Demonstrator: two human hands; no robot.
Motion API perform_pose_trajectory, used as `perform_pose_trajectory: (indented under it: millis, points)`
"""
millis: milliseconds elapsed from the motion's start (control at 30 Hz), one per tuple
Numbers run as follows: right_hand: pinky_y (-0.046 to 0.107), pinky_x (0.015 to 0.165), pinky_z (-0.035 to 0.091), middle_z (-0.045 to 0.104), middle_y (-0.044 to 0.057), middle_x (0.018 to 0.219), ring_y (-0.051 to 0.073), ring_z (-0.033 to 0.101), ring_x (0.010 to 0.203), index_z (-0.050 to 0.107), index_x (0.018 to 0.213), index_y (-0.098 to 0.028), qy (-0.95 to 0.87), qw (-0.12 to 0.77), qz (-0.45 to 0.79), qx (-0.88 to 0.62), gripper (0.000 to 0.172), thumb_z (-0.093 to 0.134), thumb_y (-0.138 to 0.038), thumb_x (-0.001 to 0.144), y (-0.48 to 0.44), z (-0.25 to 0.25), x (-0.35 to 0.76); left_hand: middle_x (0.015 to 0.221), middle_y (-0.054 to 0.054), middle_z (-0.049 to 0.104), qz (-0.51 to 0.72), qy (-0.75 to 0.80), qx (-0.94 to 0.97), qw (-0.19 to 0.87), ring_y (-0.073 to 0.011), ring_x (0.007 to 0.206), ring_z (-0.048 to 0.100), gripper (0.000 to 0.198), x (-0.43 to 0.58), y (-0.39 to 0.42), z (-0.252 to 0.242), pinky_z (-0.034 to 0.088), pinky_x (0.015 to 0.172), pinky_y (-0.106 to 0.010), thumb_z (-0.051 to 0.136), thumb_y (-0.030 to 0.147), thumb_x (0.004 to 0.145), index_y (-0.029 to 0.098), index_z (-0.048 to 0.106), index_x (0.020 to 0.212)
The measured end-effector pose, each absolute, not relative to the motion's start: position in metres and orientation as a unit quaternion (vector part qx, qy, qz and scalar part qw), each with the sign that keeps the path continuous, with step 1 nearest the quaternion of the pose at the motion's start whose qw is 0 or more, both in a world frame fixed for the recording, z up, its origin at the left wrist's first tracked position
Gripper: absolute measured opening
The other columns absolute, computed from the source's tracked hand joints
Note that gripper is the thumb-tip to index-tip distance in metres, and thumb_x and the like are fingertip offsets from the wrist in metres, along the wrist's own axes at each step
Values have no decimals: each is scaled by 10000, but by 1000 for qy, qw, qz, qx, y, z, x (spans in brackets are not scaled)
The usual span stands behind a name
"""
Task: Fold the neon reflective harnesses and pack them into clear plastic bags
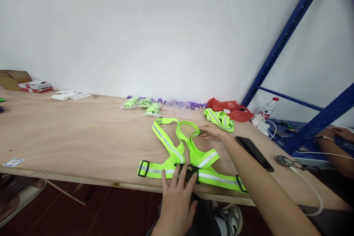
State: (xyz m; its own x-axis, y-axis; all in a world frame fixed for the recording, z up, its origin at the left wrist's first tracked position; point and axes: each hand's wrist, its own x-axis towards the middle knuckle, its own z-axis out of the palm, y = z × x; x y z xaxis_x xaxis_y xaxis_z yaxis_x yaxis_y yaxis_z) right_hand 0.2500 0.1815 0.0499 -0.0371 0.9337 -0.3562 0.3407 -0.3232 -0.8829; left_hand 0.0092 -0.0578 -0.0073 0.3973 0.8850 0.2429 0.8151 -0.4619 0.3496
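A neon-yellow reflective vest harness [177, 147] lies spread flat near the front edge of the bench [69, 143], its waist band running along that edge and its two shoulder loops reaching toward the back; the left hand [177, 195] rests flat on the band with fingers spread wide, fingertips on the black buckle [190, 173] at the band's middle, gripping nothing; much of the buckle is hidden under those fingers. The right hand [211, 132] reaches farther back and touches the top of the right-hand loop; whether it pinches the strap or only presses on it is hard to make out.

Just behind that hand lies a second folded vest [219, 118], and behind it a red plastic bag [232, 110]; along the back edge sit bagged vests [143, 105] and small purple pieces [190, 105], too small to identify. A dark phone [254, 153] lies right of the forearm; a round disc on a white cable [284, 161] sits toward the right edge, the cable dropping over it. A water bottle [267, 110] stands beyond, partly hidden; another person's forearms [334, 143] are cut off at the right border behind the blue shelf frame [287, 33].
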Motion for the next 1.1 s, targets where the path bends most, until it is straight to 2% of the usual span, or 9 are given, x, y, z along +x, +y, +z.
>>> perform_pose_trajectory:
  millis: [100,167,233,400,467,633,733,900,1100]
  points:
    - [324,818,587,732,85,987,182,706,872,631,1026,-212,-496,266,606,-563,311,772,-323,773,182,49,259,1609,-30,289,197,511,831,95,-423,1418,305,730,10,-57,-8,123,1087,-806,575,263,850,394,319,1521]
    - [293,807,580,720,62,1049,155,693,860,638,1087,-237,-508,258,622,-537,405,798,-247,715,179,49,261,1608,-27,293,199,513,830,93,-420,1418,308,724,10,-57,-9,125,1090,-802,572,268,855,397,318,1520]
    - [248,741,569,711,32,1019,123,664,786,649,1091,-246,-531,260,601,-538,450,806,-200,672,174,49,259,1608,-21,292,203,513,830,86,-420,1420,309,719,9,-57,-11,133,1087,-803,567,286,862,405,309,1522]
    - [214,611,523,658,4,788,120,600,699,675,871,-188,-597,276,512,-553,249,794,-298,681,168,48,248,1617,-14,269,208,508,832,83,-425,1419,307,758,9,-56,-15,143,1089,-800,579,247,836,403,303,1525]
    - [228,617,531,664,16,812,145,616,751,673,852,-188,-611,291,480,-558,252,788,-333,681,169,48,247,1616,-9,271,206,508,832,83,-424,1419,309,766,9,-56,-15,149,1082,-808,573,241,833,411,294,1526]
    - [289,661,554,703,98,1029,230,656,902,693,1036,-185,-635,334,386,-580,355,746,-342,722,176,59,252,1609,-3,286,203,511,831,80,-413,1420,317,722,9,-57,-11,163,1074,-812,551,272,860,418,300,1521]
    - [317,676,546,713,115,1059,246,664,877,702,1100,-156,-677,298,292,-606,374,702,-293,752,181,77,259,1614,-14,275,200,509,834,77,-417,1423,311,703,9,-58,-8,158,1087,-798,556,293,871,401,312,1522]
    - [326,788,504,747,49,938,236,654,852,750,998,-189,-781,189,124,-582,243,638,-280,803,184,111,268,1621,-43,258,198,508,835,76,-432,1425,296,745,8,-58,-8,137,1094,-790,584,290,864,383,281,1538]
    - [290,759,468,750,71,1047,242,662,879,730,1118,-196,-790,126,40,-598,307,587,-288,862,186,125,277,1611,-26,287,194,515,831,81,-412,1421,311,653,8,-57,-5,150,1091,-789,537,287,890,395,353,1507]
